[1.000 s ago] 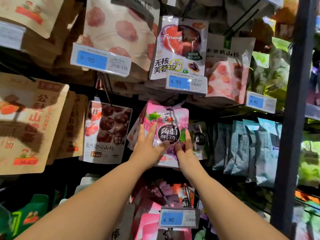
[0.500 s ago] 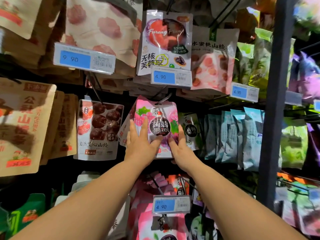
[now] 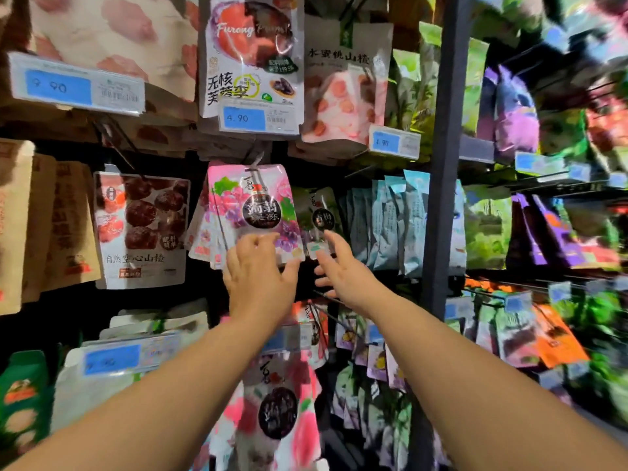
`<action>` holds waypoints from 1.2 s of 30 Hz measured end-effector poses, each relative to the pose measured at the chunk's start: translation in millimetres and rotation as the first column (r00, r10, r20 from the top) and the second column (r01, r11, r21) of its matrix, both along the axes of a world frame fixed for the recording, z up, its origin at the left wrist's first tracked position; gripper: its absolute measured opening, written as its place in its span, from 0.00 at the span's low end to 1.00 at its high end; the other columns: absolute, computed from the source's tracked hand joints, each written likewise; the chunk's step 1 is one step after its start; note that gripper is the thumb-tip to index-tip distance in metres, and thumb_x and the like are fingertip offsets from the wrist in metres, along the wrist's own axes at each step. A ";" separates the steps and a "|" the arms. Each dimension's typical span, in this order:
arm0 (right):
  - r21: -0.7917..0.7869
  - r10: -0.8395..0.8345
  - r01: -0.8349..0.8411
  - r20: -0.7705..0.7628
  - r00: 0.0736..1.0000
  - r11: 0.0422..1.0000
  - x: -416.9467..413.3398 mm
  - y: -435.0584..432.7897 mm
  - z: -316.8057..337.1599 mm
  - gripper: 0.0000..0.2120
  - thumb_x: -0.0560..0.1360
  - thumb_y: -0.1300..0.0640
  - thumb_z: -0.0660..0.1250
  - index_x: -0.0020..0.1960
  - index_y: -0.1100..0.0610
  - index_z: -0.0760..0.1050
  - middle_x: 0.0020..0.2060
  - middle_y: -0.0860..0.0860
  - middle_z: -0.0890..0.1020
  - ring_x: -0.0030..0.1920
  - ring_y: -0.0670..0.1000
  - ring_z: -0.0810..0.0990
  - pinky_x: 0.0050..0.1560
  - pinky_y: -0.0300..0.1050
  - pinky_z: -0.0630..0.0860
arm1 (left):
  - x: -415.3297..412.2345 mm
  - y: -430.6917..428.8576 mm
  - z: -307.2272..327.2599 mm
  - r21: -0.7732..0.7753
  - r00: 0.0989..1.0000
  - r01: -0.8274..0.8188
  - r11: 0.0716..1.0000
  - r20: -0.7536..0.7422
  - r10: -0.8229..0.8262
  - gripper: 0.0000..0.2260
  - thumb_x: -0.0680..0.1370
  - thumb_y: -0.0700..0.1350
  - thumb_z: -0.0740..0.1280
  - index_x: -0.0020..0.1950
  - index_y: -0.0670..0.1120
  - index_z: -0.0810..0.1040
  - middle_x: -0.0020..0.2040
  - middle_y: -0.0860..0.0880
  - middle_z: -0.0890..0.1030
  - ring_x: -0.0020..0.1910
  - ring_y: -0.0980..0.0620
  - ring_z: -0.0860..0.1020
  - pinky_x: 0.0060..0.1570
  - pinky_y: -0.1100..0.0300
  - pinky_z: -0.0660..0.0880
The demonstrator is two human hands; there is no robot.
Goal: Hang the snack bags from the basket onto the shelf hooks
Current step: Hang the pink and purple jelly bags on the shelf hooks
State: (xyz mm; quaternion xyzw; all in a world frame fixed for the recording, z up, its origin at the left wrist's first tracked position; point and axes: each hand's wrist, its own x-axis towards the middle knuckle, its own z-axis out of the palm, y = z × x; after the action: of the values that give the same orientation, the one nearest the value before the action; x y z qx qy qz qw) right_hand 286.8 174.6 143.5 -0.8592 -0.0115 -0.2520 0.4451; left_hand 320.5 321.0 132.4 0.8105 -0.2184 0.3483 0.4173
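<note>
Head camera: a glossy pink snack bag (image 3: 251,212) printed with purple grapes, green leaves and a round black label hangs from a thin wire hook (image 3: 259,158) at mid-height on the shelf. More pink bags fan out behind it to the left.

The left hand (image 3: 260,277) is just below this bag, thumb spread to the right and fingers loosely bent. Its fingertips overlap the bag's lower edge, but blur hides whether they touch. The right hand (image 3: 345,271) is beside it with fingers spread apart, its forefinger up by the bottom corner of a small dark-green pouch (image 3: 319,212) hanging just right of the pink bag. Neither hand grips anything.

The display is a dark store rack of hooks packed with flat pouches. A dark upright post (image 3: 441,164) divides it, and the bays to its right are smeared by motion.

Directly above hangs a shiny plum bag (image 3: 251,52) with a blue price tag (image 3: 244,119) reading 4.90 in front of its lower edge. To the left are a white bag showing dark red fruit (image 3: 141,229) and matte kraft-paper bags (image 3: 40,226). Pale blue pouches (image 3: 390,226) crowd the right, and another pink bag (image 3: 272,413) hangs between the forearms below.
</note>
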 end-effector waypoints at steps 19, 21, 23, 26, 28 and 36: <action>-0.125 -0.524 0.510 -0.264 0.810 0.851 -245.3 -205.5 -189.7 0.22 0.83 0.47 0.56 0.76 0.46 0.60 0.50 0.57 0.82 0.50 0.57 0.82 0.57 0.59 0.76 | -165.1 -259.7 -224.2 0.273 0.669 0.737 0.619 -0.428 -0.608 0.16 0.79 0.55 0.65 0.63 0.48 0.74 0.59 0.47 0.72 0.65 0.44 0.67 0.61 0.54 0.61; -0.123 -0.556 0.549 -0.327 0.764 0.827 -271.4 -219.0 -209.6 0.21 0.83 0.48 0.56 0.76 0.48 0.61 0.52 0.55 0.81 0.51 0.56 0.82 0.58 0.59 0.76 | -172.9 -268.3 -246.1 0.288 0.598 0.797 0.530 -0.492 -0.632 0.16 0.79 0.55 0.65 0.63 0.48 0.74 0.59 0.48 0.73 0.64 0.45 0.68 0.61 0.56 0.62; -0.140 -0.571 0.569 -0.408 0.712 0.810 -299.0 -231.4 -228.6 0.20 0.84 0.49 0.56 0.75 0.50 0.63 0.54 0.53 0.80 0.51 0.54 0.83 0.58 0.53 0.77 | -175.5 -272.5 -265.7 0.312 0.538 0.841 0.442 -0.560 -0.630 0.17 0.79 0.57 0.64 0.63 0.48 0.74 0.57 0.50 0.73 0.63 0.47 0.69 0.61 0.57 0.62; -0.196 -0.559 0.564 -0.578 0.595 0.802 -337.2 -249.6 -250.6 0.19 0.83 0.47 0.57 0.72 0.51 0.67 0.55 0.50 0.79 0.51 0.51 0.82 0.54 0.45 0.76 | -175.0 -274.6 -282.8 0.355 0.483 0.875 0.329 -0.614 -0.624 0.28 0.72 0.69 0.58 0.62 0.51 0.75 0.52 0.54 0.74 0.60 0.50 0.71 0.58 0.57 0.65; -0.229 -0.539 0.549 -0.672 0.509 0.804 -356.0 -262.7 -263.3 0.19 0.82 0.44 0.58 0.70 0.51 0.70 0.56 0.50 0.80 0.52 0.50 0.82 0.57 0.47 0.78 | -176.2 -274.8 -286.2 0.369 0.467 0.883 0.291 -0.621 -0.629 0.26 0.72 0.69 0.59 0.61 0.53 0.75 0.50 0.56 0.74 0.58 0.52 0.70 0.56 0.58 0.67; -0.288 -0.398 0.438 -0.899 0.183 0.852 -389.5 -282.7 -293.8 0.17 0.78 0.43 0.66 0.61 0.53 0.78 0.53 0.54 0.83 0.52 0.52 0.82 0.56 0.49 0.80 | -181.2 -270.6 -283.0 0.491 0.507 0.847 0.204 -0.632 -0.586 0.14 0.77 0.64 0.63 0.55 0.56 0.76 0.50 0.57 0.76 0.55 0.54 0.72 0.52 0.56 0.70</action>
State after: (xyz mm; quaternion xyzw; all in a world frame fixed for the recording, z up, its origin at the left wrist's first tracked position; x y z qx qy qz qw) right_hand -102.7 -108.1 -150.4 -0.8020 0.4865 0.1820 0.2951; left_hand 139.4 50.3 -150.6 0.7422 -0.6293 -0.1496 0.1755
